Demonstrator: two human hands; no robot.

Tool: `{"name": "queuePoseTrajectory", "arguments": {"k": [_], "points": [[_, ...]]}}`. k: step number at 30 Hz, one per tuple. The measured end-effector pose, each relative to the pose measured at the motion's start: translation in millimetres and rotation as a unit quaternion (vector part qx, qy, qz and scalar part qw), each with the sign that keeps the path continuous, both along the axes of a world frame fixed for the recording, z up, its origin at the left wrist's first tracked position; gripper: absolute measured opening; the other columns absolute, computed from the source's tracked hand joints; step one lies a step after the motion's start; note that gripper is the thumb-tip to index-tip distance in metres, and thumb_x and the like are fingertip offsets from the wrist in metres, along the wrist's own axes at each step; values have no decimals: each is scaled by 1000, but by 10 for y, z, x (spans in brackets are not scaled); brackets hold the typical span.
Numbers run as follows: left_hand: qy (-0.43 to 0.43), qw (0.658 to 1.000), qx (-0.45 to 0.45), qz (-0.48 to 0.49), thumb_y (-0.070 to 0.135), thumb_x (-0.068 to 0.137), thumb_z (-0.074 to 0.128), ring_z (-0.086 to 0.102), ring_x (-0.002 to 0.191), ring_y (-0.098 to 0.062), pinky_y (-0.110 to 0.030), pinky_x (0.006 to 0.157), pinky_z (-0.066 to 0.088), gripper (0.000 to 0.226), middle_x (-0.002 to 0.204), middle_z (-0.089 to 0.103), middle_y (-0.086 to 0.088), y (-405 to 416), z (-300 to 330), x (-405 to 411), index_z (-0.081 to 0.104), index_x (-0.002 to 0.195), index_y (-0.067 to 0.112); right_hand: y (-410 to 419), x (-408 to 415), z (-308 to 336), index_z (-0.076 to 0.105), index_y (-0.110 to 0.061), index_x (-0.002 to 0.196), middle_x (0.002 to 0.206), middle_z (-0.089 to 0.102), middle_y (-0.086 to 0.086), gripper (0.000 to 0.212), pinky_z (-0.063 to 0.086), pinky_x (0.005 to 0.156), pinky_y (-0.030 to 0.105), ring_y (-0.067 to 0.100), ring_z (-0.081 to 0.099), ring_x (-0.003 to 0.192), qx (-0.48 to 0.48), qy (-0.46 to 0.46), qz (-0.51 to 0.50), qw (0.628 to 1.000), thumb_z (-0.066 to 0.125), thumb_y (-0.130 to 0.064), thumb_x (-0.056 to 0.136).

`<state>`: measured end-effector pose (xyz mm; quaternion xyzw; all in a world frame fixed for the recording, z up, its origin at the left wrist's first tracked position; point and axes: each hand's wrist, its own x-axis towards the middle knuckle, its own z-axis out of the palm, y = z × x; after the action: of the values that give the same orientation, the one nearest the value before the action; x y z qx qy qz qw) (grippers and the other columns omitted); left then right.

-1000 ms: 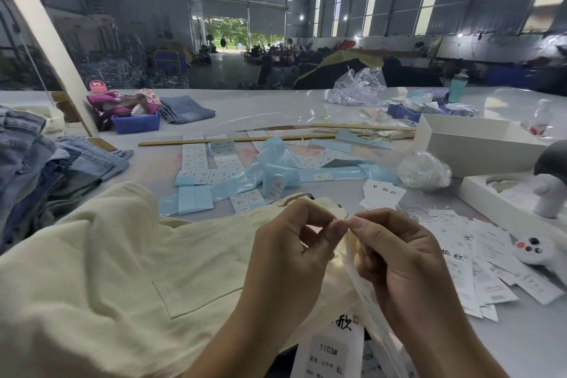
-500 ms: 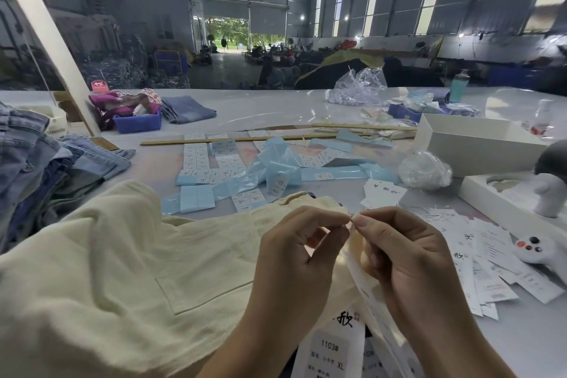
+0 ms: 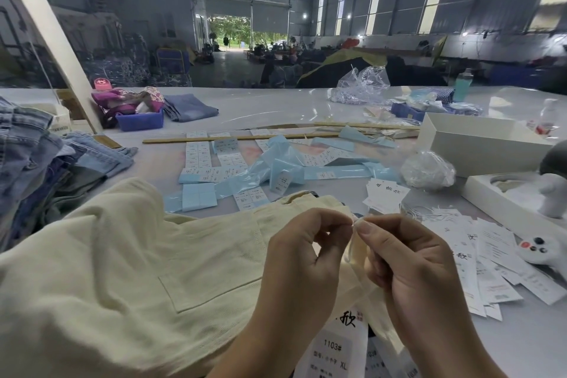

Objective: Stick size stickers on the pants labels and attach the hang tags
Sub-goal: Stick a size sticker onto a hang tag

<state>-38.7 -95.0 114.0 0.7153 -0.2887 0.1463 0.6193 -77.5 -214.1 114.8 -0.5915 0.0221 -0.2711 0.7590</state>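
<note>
Bare table (image 3: 527,344) shows near right. Left hand (image 3: 306,258) and right hand (image 3: 408,261) pinch a thin string (image 3: 355,222) over pale yellow pants (image 3: 122,270).

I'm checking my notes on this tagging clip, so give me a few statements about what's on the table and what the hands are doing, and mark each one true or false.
1. Both hands pinch something small between their fingertips, the left hand facing the right hand. True.
2. The pants under the hands are dark blue denim. False: the cream pants lie there; the denim is stacked at the left.
3. A hang tag reading 1103# and XL hangs below the hands. True.
4. The light blue sticker sheets lie inside the open white box. False: they lie on the table, left of the white box.
5. Loose white hang tags lie to the right of the hands. True.
</note>
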Motion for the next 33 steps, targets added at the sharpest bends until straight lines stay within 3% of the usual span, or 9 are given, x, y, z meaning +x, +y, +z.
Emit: {"name": "queuePoseTrajectory", "arguments": {"k": [13, 20, 24, 29, 33], "points": [[53, 995, -89, 17, 6, 88, 69, 65, 76, -3, -8, 67, 46, 27, 76, 70, 18, -81, -92, -50, 69, 79, 31, 75, 21, -117, 72, -2, 79, 48, 38, 7, 29, 31, 39, 18, 13, 32, 41, 48, -14, 8, 999, 78, -27, 64], [96, 987, -129, -23, 10, 90, 69, 68, 75, -8, -19, 70, 52, 18, 77, 72, 7, -127, -146, -81, 72, 80, 25, 110, 33, -168, 74, -6, 78, 43, 38, 0, 30, 30, 38, 18, 10, 32, 39, 46, -15, -21, 999, 78, -31, 62], [137, 973, -158, -96, 17, 82, 71, 66, 72, -9, -17, 67, 51, 5, 77, 73, 2, -86, -132, -29, 73, 81, 22, 97, 5, -157, 71, -4, 74, 44, 36, 1, 23, 29, 37, 19, 11, 30, 38, 63, -8, -6, 998, 76, -24, 63], [189, 950, -136, -209, 19, 75, 79, 63, 72, -12, -21, 68, 51, 14, 77, 70, 0, 37, -85, 125, 73, 84, 27, 53, -52, -81, 64, 0, 65, 46, 31, 6, 19, 22, 38, 22, 14, 25, 42, 56, 8, 27, 998, 72, -17, 62], [200, 949, -93, -224, 22, 73, 80, 62, 70, -13, -22, 64, 51, 13, 76, 70, -1, 97, -37, 197, 71, 80, 28, 61, -53, -46, 58, -5, 57, 44, 28, 3, 13, 20, 38, 20, 12, 22, 40, 55, -7, 54, 997, 63, -8, 69]]}}
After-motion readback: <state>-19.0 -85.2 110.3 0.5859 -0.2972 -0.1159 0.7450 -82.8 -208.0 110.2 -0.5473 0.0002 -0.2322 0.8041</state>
